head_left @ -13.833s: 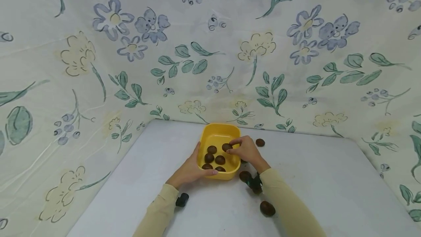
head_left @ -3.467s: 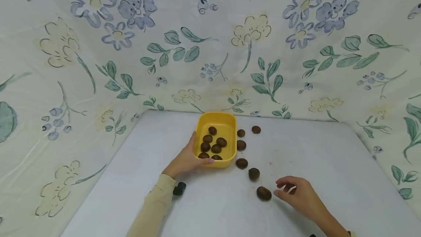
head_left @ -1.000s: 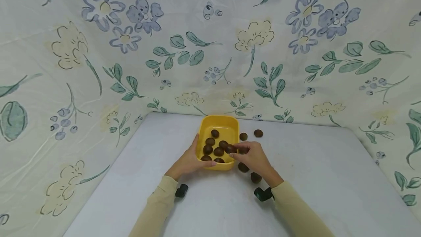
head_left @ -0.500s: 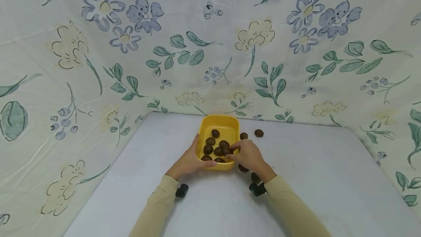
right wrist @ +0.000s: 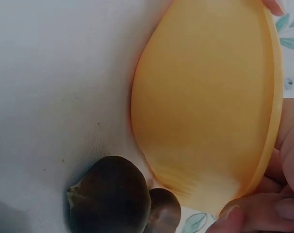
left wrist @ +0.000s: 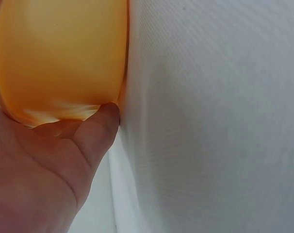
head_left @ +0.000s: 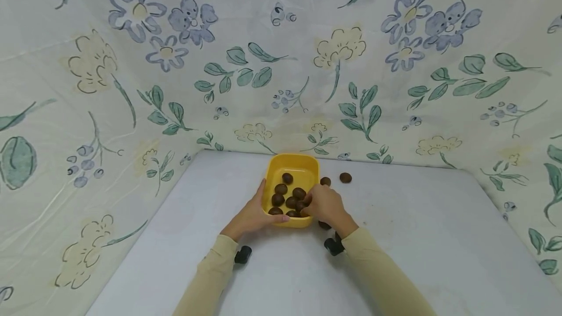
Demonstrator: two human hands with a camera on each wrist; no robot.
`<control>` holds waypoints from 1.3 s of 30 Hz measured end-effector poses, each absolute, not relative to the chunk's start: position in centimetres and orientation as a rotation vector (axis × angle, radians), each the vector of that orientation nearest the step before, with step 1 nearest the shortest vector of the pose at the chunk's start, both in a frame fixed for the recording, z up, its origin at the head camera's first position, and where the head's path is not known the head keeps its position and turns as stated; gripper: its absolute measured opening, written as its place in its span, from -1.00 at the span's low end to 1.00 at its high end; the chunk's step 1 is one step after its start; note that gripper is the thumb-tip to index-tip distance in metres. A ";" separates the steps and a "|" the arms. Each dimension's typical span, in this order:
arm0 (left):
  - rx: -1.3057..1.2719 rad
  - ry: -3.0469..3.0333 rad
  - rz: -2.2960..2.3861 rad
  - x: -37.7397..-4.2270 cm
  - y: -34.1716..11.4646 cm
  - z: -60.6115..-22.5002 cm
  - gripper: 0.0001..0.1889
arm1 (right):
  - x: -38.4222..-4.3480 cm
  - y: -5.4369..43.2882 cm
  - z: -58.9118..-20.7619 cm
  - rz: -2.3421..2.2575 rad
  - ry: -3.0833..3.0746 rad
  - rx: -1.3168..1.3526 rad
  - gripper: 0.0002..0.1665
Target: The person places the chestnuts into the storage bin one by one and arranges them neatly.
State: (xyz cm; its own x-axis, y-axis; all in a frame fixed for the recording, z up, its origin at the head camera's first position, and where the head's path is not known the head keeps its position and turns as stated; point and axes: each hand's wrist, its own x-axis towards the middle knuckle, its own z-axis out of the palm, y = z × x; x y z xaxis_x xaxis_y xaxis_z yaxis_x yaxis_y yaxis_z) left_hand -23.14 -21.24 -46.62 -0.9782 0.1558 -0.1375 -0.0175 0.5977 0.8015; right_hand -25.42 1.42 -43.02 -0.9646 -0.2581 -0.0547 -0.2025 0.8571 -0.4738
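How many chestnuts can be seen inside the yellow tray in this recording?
8 visible: one chestnut farthest back, three down the left side, two in the middle, one at the near end, one by the right hand, which may hide more.

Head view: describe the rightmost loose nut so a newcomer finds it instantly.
On the white table, find the yellow box in front of the floral sheet. Beside its right wall, toward the far end, sits a brown nut. The target nut lies farther right; unlike that neighbour, it is clear of the box.
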 end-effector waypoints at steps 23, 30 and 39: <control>0.103 2.619 1.330 -23.0 -21.3 -46.5 0.48 | -25.6 0.5 -43.1 -0.675 2.897 -0.260 -0.70; 0.130 2.626 1.332 -22.9 -21.3 -46.5 0.47 | -25.5 1.0 -43.6 -0.700 2.917 -0.295 -0.60; 0.157 2.635 1.337 -22.9 -21.5 -46.5 0.48 | -24.2 3.9 -42.2 -1.073 2.885 -0.357 -0.49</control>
State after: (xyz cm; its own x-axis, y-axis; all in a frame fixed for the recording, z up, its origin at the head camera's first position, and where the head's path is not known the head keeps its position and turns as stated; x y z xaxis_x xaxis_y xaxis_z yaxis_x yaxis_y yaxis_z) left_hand -22.89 -21.49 -46.46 -0.9778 0.1758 -0.1140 0.0118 0.5897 0.8076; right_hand -24.18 3.91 -42.22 -0.9725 -0.2296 0.0399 -0.1998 0.7336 -0.6496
